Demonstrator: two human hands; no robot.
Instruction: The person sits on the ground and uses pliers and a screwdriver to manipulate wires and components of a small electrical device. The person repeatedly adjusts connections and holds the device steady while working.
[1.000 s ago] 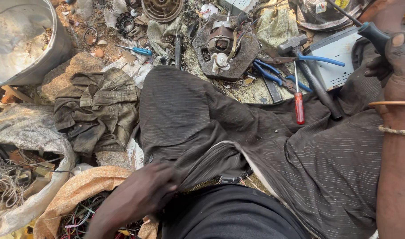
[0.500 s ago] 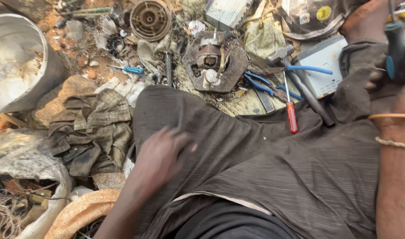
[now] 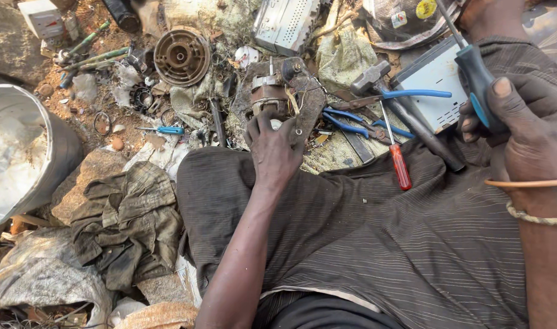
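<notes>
Right now the left hand (image 3: 273,149) clasps the small motor (image 3: 278,91) on the ground past the knee, the right hand (image 3: 522,122) grips a blue-handled screwdriver (image 3: 476,76) raised aside (not yet applied), so dismantling looks barely begun.

Two hands show, the left hand (image 3: 272,149) and the right hand (image 3: 525,125), along with three screwdrivers (image 3: 476,76) (image 3: 399,159) (image 3: 163,130), two blue-handled pliers (image 3: 351,119) (image 3: 406,95), one hammer (image 3: 406,119) and one metal basin (image 3: 22,152).
</notes>
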